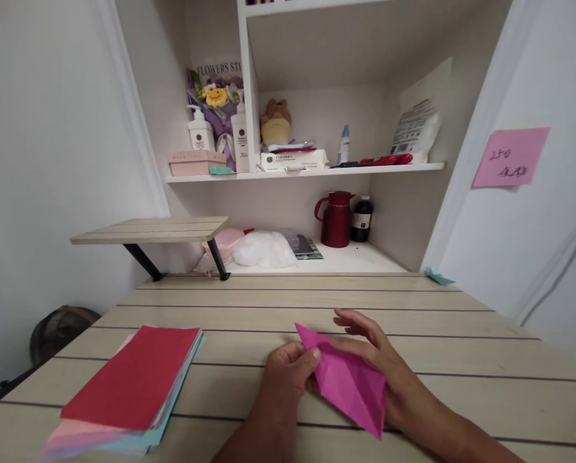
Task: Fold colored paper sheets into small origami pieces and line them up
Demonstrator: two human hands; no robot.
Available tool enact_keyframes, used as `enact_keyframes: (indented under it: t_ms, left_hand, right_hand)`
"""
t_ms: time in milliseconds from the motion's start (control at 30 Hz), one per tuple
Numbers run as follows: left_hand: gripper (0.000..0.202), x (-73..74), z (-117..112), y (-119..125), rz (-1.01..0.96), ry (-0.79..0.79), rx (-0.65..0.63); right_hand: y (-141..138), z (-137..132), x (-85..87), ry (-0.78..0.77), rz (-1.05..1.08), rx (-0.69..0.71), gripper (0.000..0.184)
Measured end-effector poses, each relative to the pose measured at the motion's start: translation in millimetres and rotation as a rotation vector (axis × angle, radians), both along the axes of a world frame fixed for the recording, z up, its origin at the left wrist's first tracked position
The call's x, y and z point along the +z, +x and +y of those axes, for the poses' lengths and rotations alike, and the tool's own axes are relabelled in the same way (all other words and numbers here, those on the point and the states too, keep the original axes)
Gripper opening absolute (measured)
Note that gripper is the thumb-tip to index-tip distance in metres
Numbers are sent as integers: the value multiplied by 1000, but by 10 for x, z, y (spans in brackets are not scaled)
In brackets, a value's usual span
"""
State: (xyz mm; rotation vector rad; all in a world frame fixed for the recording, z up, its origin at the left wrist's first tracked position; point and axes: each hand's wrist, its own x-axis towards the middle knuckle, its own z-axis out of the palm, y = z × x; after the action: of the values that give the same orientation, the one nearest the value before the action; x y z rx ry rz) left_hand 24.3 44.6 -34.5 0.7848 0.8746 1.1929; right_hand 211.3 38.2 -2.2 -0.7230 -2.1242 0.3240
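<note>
A bright pink sheet of folded paper (348, 382) is held tilted just above the table, coming to a point at its upper left and lower right. My left hand (290, 370) pinches its left edge, thumb on top and the other fingers curled partly out of sight beneath. My right hand (389, 363) rests against the paper's right side with fingers stretched out and apart. One of its digits lies along the upper edge of the paper. Creases run across the pink surface.
A stack of coloured paper (128, 379), red on top, lies to the left on the slatted table (239, 399). A small raised shelf (152, 230) stands behind it. Farther back are a red jug (336, 220), a dark bottle (362, 220) and a white plastic bag (264, 249).
</note>
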Motion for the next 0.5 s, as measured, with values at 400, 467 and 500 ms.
enact_keyframes:
  t_ms: [400, 467, 500]
  left_hand:
    - [47, 107, -38, -24, -38, 24, 98]
    - [50, 104, -42, -12, 3, 37, 98]
    - [51, 103, -45, -5, 30, 49, 93]
  right_hand:
    - [44, 74, 31, -267, 50, -50, 13]
    - [46, 97, 21, -347, 95, -62, 14]
    - [43, 104, 17, -385, 123, -67, 16]
